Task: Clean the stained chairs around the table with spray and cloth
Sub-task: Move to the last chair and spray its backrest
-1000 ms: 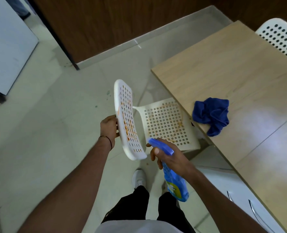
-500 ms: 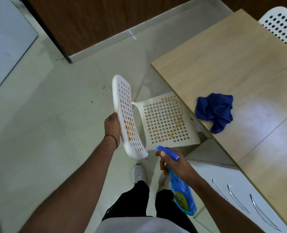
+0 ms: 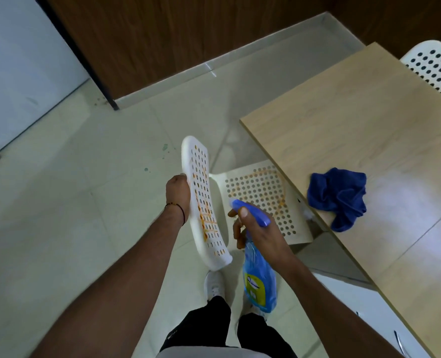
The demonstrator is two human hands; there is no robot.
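head view: a white perforated plastic chair (image 3: 259,188) is seen on the pale tiled floor (image 3: 72,215), its seat partly tucked under the corner of a light wood table (image 3: 369,112). orange stains are visible on the seat and on the curved backrest (image 3: 200,192). the left hand (image 3: 178,195) is closed around the backrest's outer edge at about mid-height. a translucent blue spray bottle with a yellow label (image 3: 259,282) is held at the neck by the right hand (image 3: 260,233), fingers curled round it, thumb laid on top of the spray head, nozzle end close to the backrest. a crumpled dark blue cloth (image 3: 341,195) lies on the table near its edge, apart from both hands. a second white perforated chair (image 3: 436,65) is seen at the table's far side.
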